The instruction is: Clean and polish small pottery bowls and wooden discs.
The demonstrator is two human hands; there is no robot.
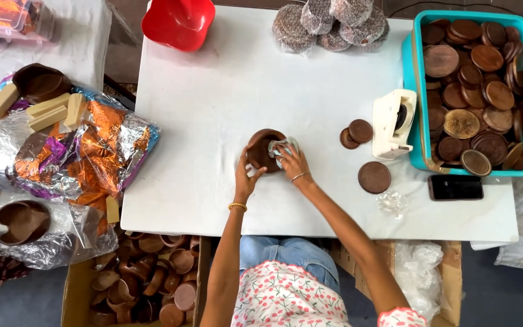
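— What are the hands doing?

— The left hand (pixel 244 175) grips the rim of a brown wooden bowl (pixel 261 149), tilting it on its side. The right hand (pixel 293 165) is clenched around a crumpled pale cloth (pixel 283 147), pressed into the bowl's mouth. Both forearms reach up from the near edge, elbows bent outward, a bangle on each wrist.

— Where does the bowl sit?

— Near the middle of a white worktop (pixel 213 109), slightly toward the person.

— And around it?

— To the right lie three round wooden lids (pixel 374 177), two small and one larger, beside a white tape dispenser (pixel 393 123). A dark phone (pixel 455 187) lies near the right front corner, with a scrap of clear plastic (pixel 393 203) just left of it. A teal tub (pixel 416 91) full of wooden discs stands at the right edge. Wrapped round bundles (pixel 328 27) sit at the far edge, and a red container (pixel 178 23) at the far left corner.

— Off the worktop?

— Left, crinkled silver and orange foil (pixel 86 151) holds pale wooden blocks (pixel 49 112) and more bowls. Below, a cardboard box (pixel 71 290) on the floor is filled with wooden pieces.
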